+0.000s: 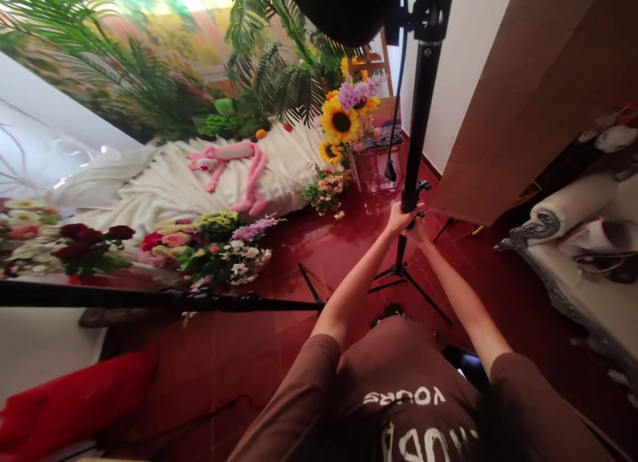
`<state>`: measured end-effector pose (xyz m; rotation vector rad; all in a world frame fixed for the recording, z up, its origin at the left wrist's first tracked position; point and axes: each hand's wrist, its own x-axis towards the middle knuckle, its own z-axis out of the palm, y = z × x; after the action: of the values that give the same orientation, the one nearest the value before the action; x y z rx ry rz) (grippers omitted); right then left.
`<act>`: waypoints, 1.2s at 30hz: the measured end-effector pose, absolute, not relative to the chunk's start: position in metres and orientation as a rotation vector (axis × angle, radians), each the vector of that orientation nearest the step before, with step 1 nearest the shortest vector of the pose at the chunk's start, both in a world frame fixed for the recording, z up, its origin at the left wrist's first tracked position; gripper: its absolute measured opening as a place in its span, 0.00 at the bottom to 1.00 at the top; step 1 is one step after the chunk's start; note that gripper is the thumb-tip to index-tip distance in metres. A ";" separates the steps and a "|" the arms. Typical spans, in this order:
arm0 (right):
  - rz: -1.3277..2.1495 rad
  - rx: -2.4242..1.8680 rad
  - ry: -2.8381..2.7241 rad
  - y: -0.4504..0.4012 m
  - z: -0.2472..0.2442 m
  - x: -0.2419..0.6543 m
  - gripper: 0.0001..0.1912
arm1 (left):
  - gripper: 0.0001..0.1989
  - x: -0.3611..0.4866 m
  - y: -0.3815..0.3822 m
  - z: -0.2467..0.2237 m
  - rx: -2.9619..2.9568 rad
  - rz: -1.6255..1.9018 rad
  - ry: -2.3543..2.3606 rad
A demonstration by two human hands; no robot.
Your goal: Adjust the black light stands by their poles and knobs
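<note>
Stand point(421, 110): clasped by left hand point(401, 218) and right hand point(417, 232).
Knob point(424, 185): just above the grip (adjustment, apparently, in hand).
Legs point(397, 270): steady footing seems called for next.

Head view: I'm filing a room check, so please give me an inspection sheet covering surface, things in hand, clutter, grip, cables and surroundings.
Surface: glossy red tiled floor.
Things in hand: black stand with spread legs; dark fixture at its top, cut off by the frame.
Clutter: red cloth at lower left; second black pole crossing the view at left.
Grip: left hand closed round the stand; right hand at the stand just below, fingers partly hidden.
Cables: black cable hanging beside the stand, plug dangling; dark cable at lower left.
Surroundings: pink plush toy on white draped fabric; sunflowers; cream sofa at right.
</note>
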<state>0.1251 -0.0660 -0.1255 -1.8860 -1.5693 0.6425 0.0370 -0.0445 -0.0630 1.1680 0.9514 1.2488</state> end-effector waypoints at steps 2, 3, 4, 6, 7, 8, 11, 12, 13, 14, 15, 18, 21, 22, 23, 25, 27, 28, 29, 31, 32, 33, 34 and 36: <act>0.597 -1.937 -1.558 -0.081 -0.121 0.137 0.04 | 0.22 0.050 -0.052 -0.062 1.264 1.158 0.924; 0.575 -1.958 -1.543 -0.088 -0.119 0.143 0.04 | 0.22 0.055 -0.055 -0.061 1.297 1.128 0.907; 0.553 -1.976 -1.521 -0.094 -0.118 0.147 0.05 | 0.22 0.061 -0.059 -0.060 1.313 1.113 0.886; 0.533 -1.995 -1.471 -0.101 -0.117 0.153 0.05 | 0.21 0.068 -0.065 -0.059 1.333 1.088 0.838; 0.541 -1.990 -1.452 -0.104 -0.117 0.155 0.05 | 0.21 0.070 -0.068 -0.058 1.340 1.075 0.820; 0.558 -1.980 -1.437 -0.105 -0.118 0.156 0.06 | 0.21 0.072 -0.070 -0.057 1.345 1.065 0.808; 0.660 -1.929 -1.393 -0.107 -0.119 0.155 0.08 | 0.22 0.073 -0.074 -0.056 1.352 1.042 0.798; 0.703 -1.891 -1.369 -0.109 -0.118 0.156 0.10 | 0.23 0.073 -0.075 -0.056 1.354 1.037 0.793; 0.760 -1.833 -1.339 -0.112 -0.117 0.158 0.13 | 0.23 0.072 -0.075 -0.056 1.356 1.036 0.786; 0.833 -1.756 -1.308 -0.116 -0.115 0.162 0.17 | 0.24 0.071 -0.077 -0.057 1.359 1.040 0.778; 0.918 -1.665 -1.279 -0.122 -0.113 0.168 0.22 | 0.23 0.070 -0.078 -0.059 1.366 1.048 0.770; 1.121 -1.426 -1.207 -0.143 -0.098 0.198 0.31 | 0.22 0.067 -0.087 -0.066 1.396 1.121 0.748; 1.109 -1.411 -1.245 -0.151 -0.075 0.231 0.23 | 0.21 0.065 -0.099 -0.077 1.441 1.204 0.761; 1.081 -1.453 -1.318 -0.148 -0.066 0.239 0.20 | 0.20 0.065 -0.102 -0.081 1.452 1.222 0.772; 1.048 -1.502 -1.420 -0.142 -0.057 0.245 0.18 | 0.20 0.066 -0.105 -0.085 1.460 1.238 0.782; 0.995 -1.591 -1.665 -0.124 -0.042 0.252 0.15 | 0.20 0.069 -0.109 -0.092 1.465 1.269 0.797; 0.995 -1.647 -1.875 -0.105 -0.030 0.252 0.13 | 0.20 0.072 -0.109 -0.099 1.474 1.287 0.806; 1.031 -1.664 -1.945 -0.097 -0.025 0.252 0.11 | 0.20 0.073 -0.109 -0.102 1.482 1.292 0.812; 1.092 -1.671 -1.988 -0.091 -0.021 0.252 0.10 | 0.20 0.074 -0.108 -0.104 1.490 1.295 0.818; 1.281 -1.663 -2.006 -0.085 -0.014 0.253 0.08 | 0.20 0.073 -0.105 -0.106 1.509 1.291 0.817; 1.388 -1.654 -1.990 -0.084 -0.011 0.253 0.08 | 0.20 0.072 -0.103 -0.107 1.517 1.283 0.808; 1.484 -1.645 -1.966 -0.085 -0.009 0.255 0.09 | 0.19 0.070 -0.102 -0.106 1.525 1.273 0.793; 1.556 -1.636 -1.944 -0.086 -0.007 0.256 0.10 | 0.19 0.069 -0.101 -0.106 1.532 1.261 0.775; 1.590 -1.614 -1.926 -0.090 -0.005 0.258 0.12 | 0.19 0.065 -0.099 -0.104 1.542 1.238 0.750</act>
<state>0.2579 -0.0900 -0.0048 -1.6135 -1.9259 1.5899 0.0654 -0.0990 -0.1040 1.5418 0.7505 1.2378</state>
